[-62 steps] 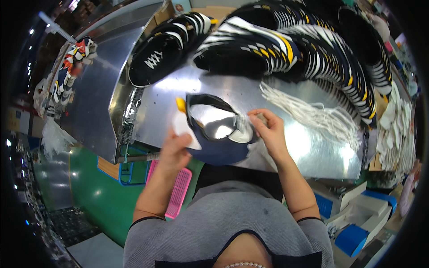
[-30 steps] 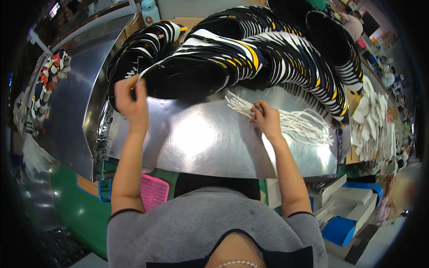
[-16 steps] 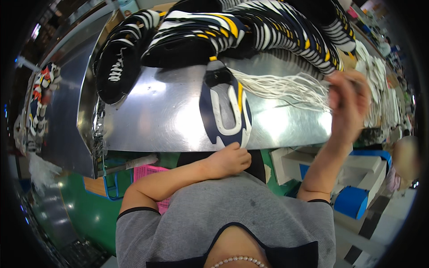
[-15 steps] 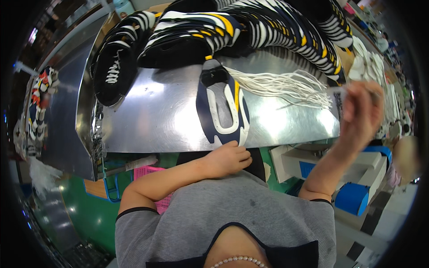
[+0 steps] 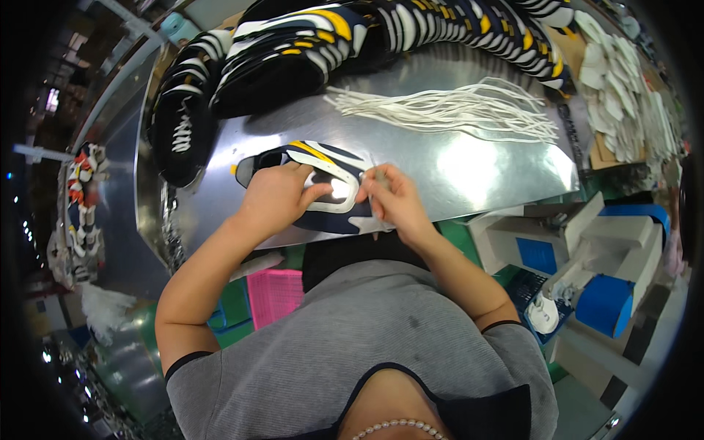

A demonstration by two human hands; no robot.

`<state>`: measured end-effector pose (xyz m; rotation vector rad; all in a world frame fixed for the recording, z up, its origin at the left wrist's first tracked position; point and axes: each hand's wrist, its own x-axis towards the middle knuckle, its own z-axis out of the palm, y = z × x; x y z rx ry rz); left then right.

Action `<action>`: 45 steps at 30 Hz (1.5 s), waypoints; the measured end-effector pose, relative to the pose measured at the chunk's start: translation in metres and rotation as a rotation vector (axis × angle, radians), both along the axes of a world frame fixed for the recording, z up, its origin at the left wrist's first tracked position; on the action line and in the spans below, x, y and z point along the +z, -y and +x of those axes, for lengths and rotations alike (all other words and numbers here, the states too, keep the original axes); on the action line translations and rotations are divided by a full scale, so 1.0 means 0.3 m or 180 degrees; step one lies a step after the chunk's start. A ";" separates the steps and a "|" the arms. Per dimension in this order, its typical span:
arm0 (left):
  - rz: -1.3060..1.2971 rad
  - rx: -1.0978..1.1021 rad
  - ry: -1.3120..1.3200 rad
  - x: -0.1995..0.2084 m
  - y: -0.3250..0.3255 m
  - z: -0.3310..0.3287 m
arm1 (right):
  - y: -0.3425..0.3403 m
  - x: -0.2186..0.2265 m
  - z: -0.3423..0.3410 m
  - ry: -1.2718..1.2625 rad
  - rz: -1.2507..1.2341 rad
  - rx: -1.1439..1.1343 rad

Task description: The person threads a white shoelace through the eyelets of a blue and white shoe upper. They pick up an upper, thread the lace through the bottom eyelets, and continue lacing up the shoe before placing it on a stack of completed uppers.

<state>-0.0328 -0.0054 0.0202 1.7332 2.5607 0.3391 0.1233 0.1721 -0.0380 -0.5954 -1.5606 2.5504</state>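
A flat shoe upper (image 5: 323, 222), navy, white and yellow, lies on the metal table near its front edge, heel end to the left. My left hand (image 5: 275, 196) grips it across the collar, thumb by the eyelet opening and fingertips partly hidden. My right hand (image 5: 394, 196) pinches at the closed end of the white eyelet strip (image 5: 345, 203). Something thin shows by its fingers, too small and blurred to name. Beyond the upper, a bundle of white shoelaces (image 5: 447, 110) is spread over the table.
Stacked shoe uppers (image 5: 293, 55) line the back of the metal table (image 5: 469, 169). One laced black upper (image 5: 180, 139) faces me at the left. White pieces (image 5: 612, 81) pile up at the right. Below stand a pink basket (image 5: 275, 297) and a grey and blue machine (image 5: 605, 304).
The upper has turned, its heel end swinging from the far side to the left. My left hand has moved onto it. My right hand has come in from beyond the laces' right end.
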 end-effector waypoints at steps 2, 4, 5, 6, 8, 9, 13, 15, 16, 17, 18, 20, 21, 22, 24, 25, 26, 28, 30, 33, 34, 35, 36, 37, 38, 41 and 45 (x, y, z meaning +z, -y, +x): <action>-0.0415 0.0988 0.1870 -0.016 0.017 -0.051 | -0.009 -0.012 -0.052 0.0034 0.0441 -0.0009; -0.1129 0.1933 0.4219 0.006 0.011 -0.075 | -0.014 -0.008 -0.064 0.0063 0.0574 -0.0066; -0.0947 0.2065 0.4473 -0.013 0.007 -0.057 | 0.000 -0.006 -0.078 0.0028 0.0525 -0.0026; -0.0756 0.2176 0.4742 -0.050 0.005 -0.038 | 0.010 -0.004 -0.085 0.0101 0.0669 -0.0047; -0.0057 0.1497 0.5519 -0.108 0.015 -0.050 | 0.019 0.007 -0.083 0.0203 0.0819 -0.0077; 0.0054 0.1905 0.5239 -0.084 -0.016 -0.024 | 0.019 0.011 -0.079 0.0173 0.0804 -0.0156; 0.0826 0.0870 0.5997 -0.083 -0.040 0.063 | 0.027 0.005 -0.088 -0.0156 0.0655 -0.0371; 0.0815 0.0956 0.5746 -0.067 -0.056 0.081 | 0.007 0.036 -0.101 -0.0251 0.0467 -0.0359; 0.0776 0.1029 0.5754 -0.069 -0.061 0.074 | 0.006 0.053 -0.101 -0.0239 0.0487 -0.0353; 0.1061 0.1231 0.5703 -0.081 -0.068 0.089 | 0.009 0.066 -0.102 -0.0334 0.0493 -0.0355; 0.1074 0.1222 0.5719 -0.079 -0.077 0.102 | 0.012 0.072 -0.103 -0.0431 0.0495 -0.0362; 0.1947 0.1338 0.5785 -0.067 -0.097 0.123 | 0.013 0.076 -0.105 -0.0346 0.0644 -0.0359; 0.2264 0.1376 0.5907 -0.068 -0.105 0.128 | 0.017 0.087 -0.105 -0.0281 0.0776 -0.0346; 0.2275 0.1374 0.5912 -0.069 -0.108 0.132 | 0.019 0.094 -0.105 -0.0216 0.0909 -0.0336; 0.2250 0.1344 0.5416 -0.074 -0.113 0.144 | 0.015 0.096 -0.105 -0.0234 0.1074 -0.0376; 0.2436 0.1587 0.5166 -0.046 -0.126 0.164 | 0.011 0.095 -0.105 -0.0254 0.1231 -0.0422; 0.2409 0.1580 0.5188 -0.043 -0.127 0.164 | 0.007 0.096 -0.105 -0.0232 0.1229 -0.0443; 0.2234 0.1605 0.4536 -0.044 -0.127 0.159 | 0.006 0.098 -0.107 -0.0357 0.1429 -0.0461; 0.2392 0.1436 0.4595 -0.060 -0.139 0.156 | 0.008 0.109 -0.108 -0.0420 0.1404 -0.0559; 0.2499 0.1735 0.4637 -0.065 -0.138 0.155 | 0.000 0.130 -0.105 -0.0300 0.1590 -0.0383; 0.2450 0.1735 0.4635 -0.066 -0.137 0.158 | -0.004 0.135 -0.111 -0.0254 0.1727 -0.0259; 0.2517 0.1767 0.4531 -0.062 -0.140 0.162 | -0.006 0.139 -0.111 -0.0207 0.1863 -0.0131; 0.2601 0.1788 0.4412 -0.058 -0.145 0.163 | -0.007 0.145 -0.106 -0.0216 0.1842 -0.0155; 0.2576 0.1783 0.4396 -0.060 -0.154 0.167 | -0.007 0.149 -0.095 -0.0167 0.2064 -0.0123; 0.2779 0.1783 0.4244 -0.065 -0.164 0.173 | -0.007 0.154 -0.083 -0.0118 0.2285 -0.0086; 0.2872 0.1771 0.4096 -0.083 -0.161 0.166 | -0.012 0.178 -0.040 -0.0130 0.1843 -0.0065; 0.2701 0.1919 0.4047 -0.079 -0.165 0.169 | -0.028 0.159 -0.019 -0.0187 0.1770 -0.0080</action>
